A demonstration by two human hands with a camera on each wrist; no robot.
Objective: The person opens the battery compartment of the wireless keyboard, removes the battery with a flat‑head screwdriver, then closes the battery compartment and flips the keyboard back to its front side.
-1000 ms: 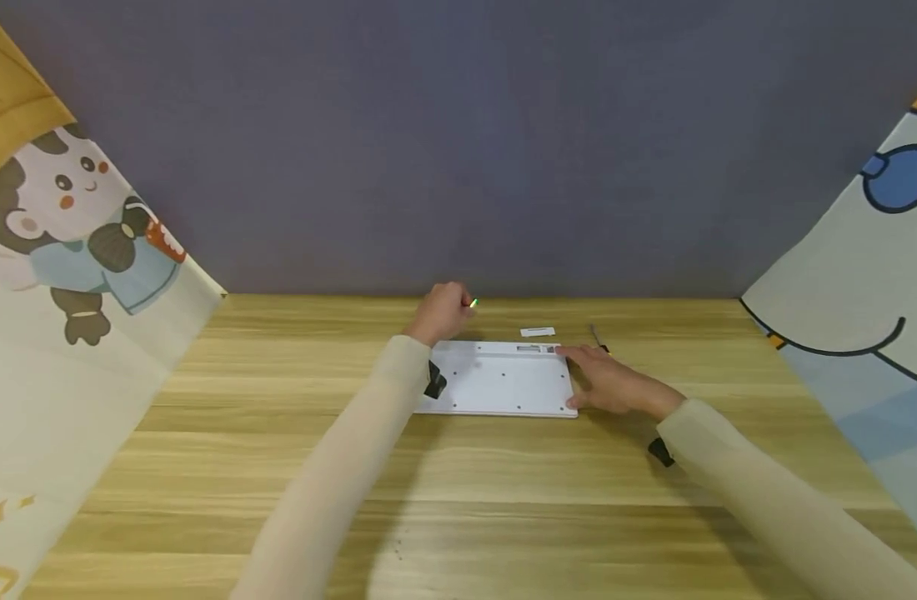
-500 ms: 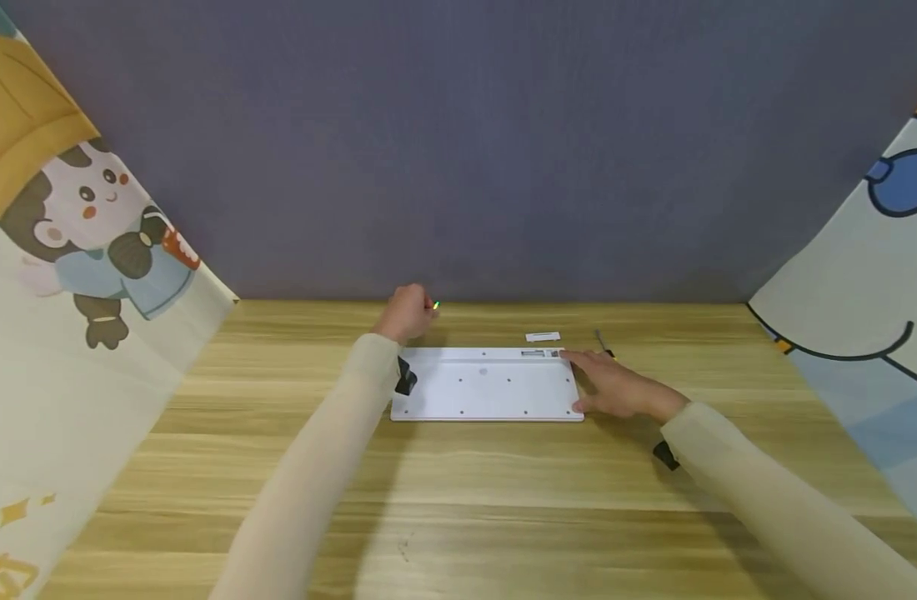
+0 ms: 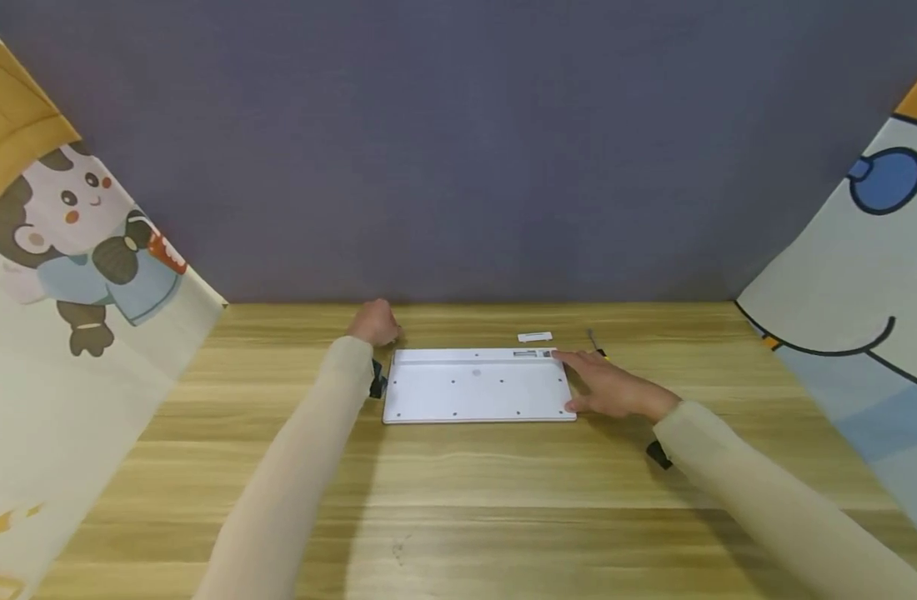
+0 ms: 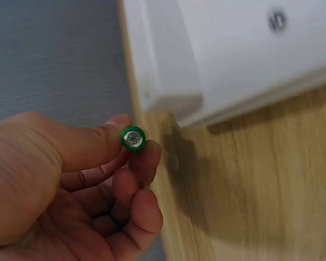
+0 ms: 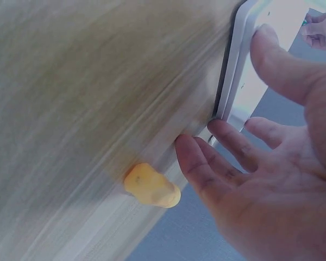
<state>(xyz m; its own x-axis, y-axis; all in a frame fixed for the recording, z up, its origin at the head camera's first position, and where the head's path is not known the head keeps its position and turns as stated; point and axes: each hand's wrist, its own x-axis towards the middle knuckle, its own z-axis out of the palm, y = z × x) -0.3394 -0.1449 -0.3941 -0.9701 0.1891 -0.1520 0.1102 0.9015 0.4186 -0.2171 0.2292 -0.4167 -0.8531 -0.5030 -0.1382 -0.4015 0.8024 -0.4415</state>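
Observation:
A white keyboard (image 3: 477,396) lies underside up on the table, with a small battery slot (image 3: 525,354) uncovered near its far right corner. Off its far left corner, my left hand (image 3: 376,323) pinches a battery (image 4: 133,138) between thumb and forefinger. Only the battery's green-rimmed metal end shows in the left wrist view. My right hand (image 3: 608,386) rests on the keyboard's right end, its fingers spread and nearly straight. The thumb touches the underside near the close corner, and a fingertip lies beside the slot.
A small white battery cover (image 3: 535,337) lies behind the keyboard. Just beyond my right hand is a screwdriver (image 3: 592,338), whose yellow handle (image 5: 152,186) shows in the right wrist view. A grey partition (image 3: 473,167) stands along the wooden table's (image 3: 458,500) far edge.
My left hand has moved left with the battery, from behind the keyboard to its far left corner, uncovering the keyboard's left end. My right hand has stayed on the right end.

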